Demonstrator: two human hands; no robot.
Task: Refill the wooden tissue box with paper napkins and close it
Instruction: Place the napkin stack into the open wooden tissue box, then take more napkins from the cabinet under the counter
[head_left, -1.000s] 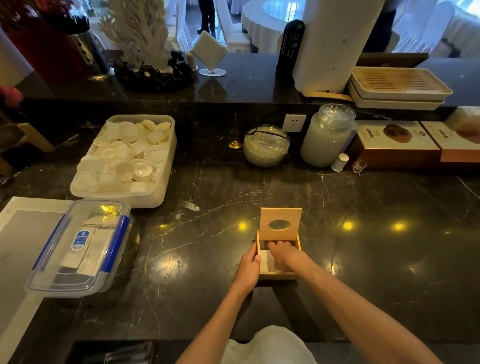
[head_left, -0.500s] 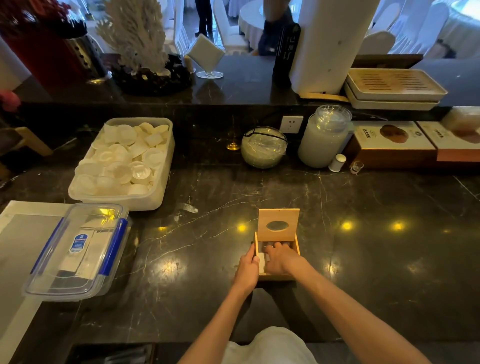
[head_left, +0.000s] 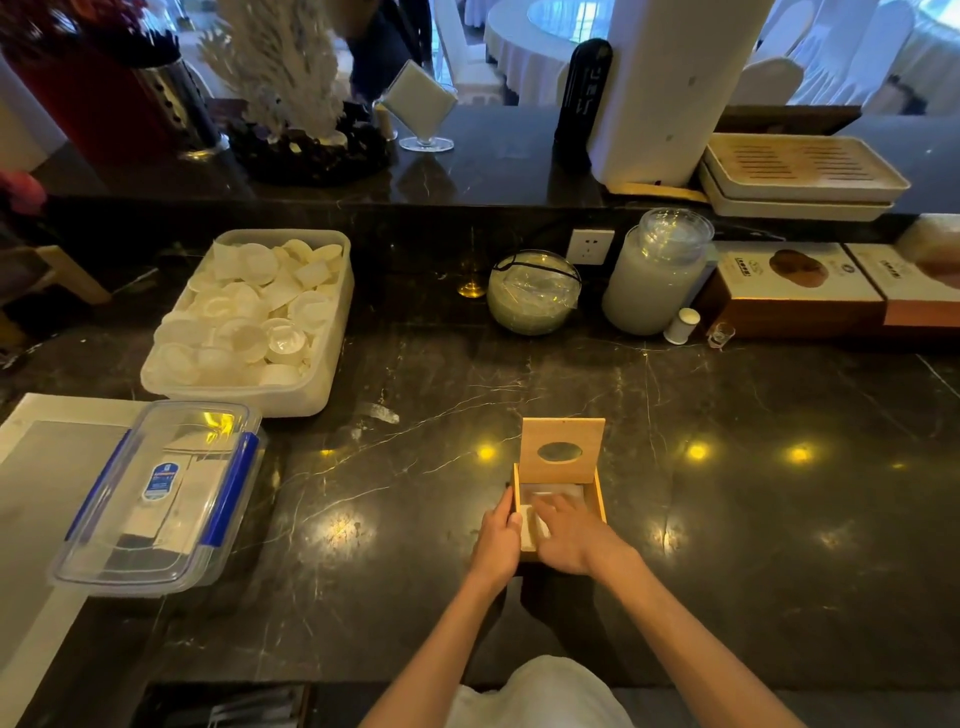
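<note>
- The wooden tissue box (head_left: 597, 499) is steadied on the counter (head_left: 415, 519) by the left hand (head_left: 497, 545), curled around its left wall.
- Paper napkins (head_left: 529, 527) are pressed flat by the right hand (head_left: 569, 532), fingers spread, nothing gripped, so the propped lid (head_left: 562, 451) can be shut.

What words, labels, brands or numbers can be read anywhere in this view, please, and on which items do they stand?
None can be quoted.
Blue label on the clear container lid: print too small.
Brown-and-white boxes: dark marks, blurred.
Black upright device: pale characters, illegible.
Wooden tissue box, held by the left hand and right hand: no text visible.
</note>
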